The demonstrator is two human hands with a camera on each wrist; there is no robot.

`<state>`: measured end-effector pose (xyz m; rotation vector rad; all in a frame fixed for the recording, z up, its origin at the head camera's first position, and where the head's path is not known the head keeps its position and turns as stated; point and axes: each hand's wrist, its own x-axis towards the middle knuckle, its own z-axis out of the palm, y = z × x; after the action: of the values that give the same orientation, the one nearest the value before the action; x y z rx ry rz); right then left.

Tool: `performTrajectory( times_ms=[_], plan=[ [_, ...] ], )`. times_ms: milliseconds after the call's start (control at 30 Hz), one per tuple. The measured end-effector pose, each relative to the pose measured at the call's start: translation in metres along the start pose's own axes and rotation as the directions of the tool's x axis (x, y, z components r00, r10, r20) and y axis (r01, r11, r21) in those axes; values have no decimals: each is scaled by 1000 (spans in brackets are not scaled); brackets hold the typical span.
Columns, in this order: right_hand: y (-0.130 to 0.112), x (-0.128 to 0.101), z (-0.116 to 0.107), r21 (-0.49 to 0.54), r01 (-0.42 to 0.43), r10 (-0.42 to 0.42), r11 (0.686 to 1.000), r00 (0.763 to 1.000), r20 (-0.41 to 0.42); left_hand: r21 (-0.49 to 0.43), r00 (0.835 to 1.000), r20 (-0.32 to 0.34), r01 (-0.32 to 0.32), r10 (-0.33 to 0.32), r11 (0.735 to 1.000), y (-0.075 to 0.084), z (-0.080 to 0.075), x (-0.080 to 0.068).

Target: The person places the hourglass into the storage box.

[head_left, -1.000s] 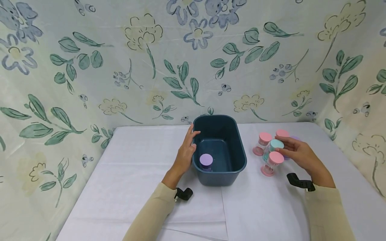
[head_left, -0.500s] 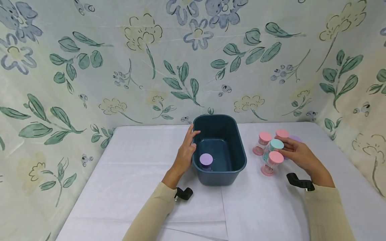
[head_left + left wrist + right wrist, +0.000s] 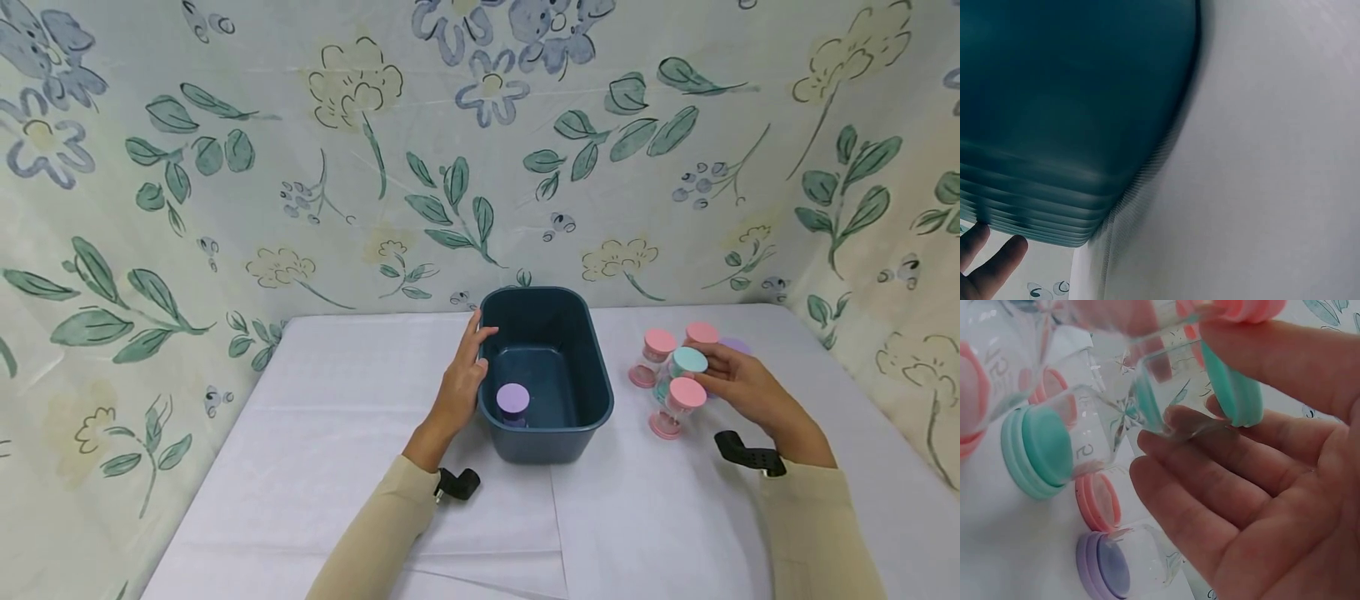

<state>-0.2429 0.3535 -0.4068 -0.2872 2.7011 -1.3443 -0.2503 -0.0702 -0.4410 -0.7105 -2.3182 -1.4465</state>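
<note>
A dark teal bin (image 3: 600, 400) stands mid-table with a purple-capped clear container (image 3: 513, 399) inside, at its near left. My left hand (image 3: 468, 358) rests flat against the bin's left wall with straight fingers; the left wrist view shows that wall (image 3: 1072, 112) close up and two fingertips (image 3: 991, 259). Right of the bin stands a cluster of clear containers with coloured caps. My right hand (image 3: 711, 375) pinches the teal-capped one (image 3: 687, 362). In the right wrist view the thumb lies over this container (image 3: 1235, 387) and the fingers (image 3: 1210, 462) curl under it.
Around the held one stand pink-capped containers (image 3: 660, 342) (image 3: 702, 332) (image 3: 686, 393) and a purple-capped one (image 3: 737, 344) behind my hand. The white cloth-covered table (image 3: 352, 392) meets floral fabric walls (image 3: 375, 167) at the back and both sides.
My right hand's fingers have settled slightly closer round the teal-capped container. The left hand and the bin have not moved.
</note>
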Motion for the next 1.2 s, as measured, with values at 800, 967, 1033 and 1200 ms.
performTrajectory(
  times_ms=[800,967,1033,1200],
  plan=[
    [-11,-11,-6,-2,87,-87,996,996,-26,18,1000,1,-10,10,1000,-1,1,-2],
    [-14,-13,-6,-32,116,-118,993,991,-62,13,1000,2,-10,10,1000,-2,1,-2],
    [-16,-14,-6,-46,119,-122,992,990,-73,11,1000,3,-8,8,1000,-2,1,-2],
    [-20,-15,-8,-51,115,-120,992,987,-108,13,1000,2,-5,5,1000,-2,1,-1]
  ],
)
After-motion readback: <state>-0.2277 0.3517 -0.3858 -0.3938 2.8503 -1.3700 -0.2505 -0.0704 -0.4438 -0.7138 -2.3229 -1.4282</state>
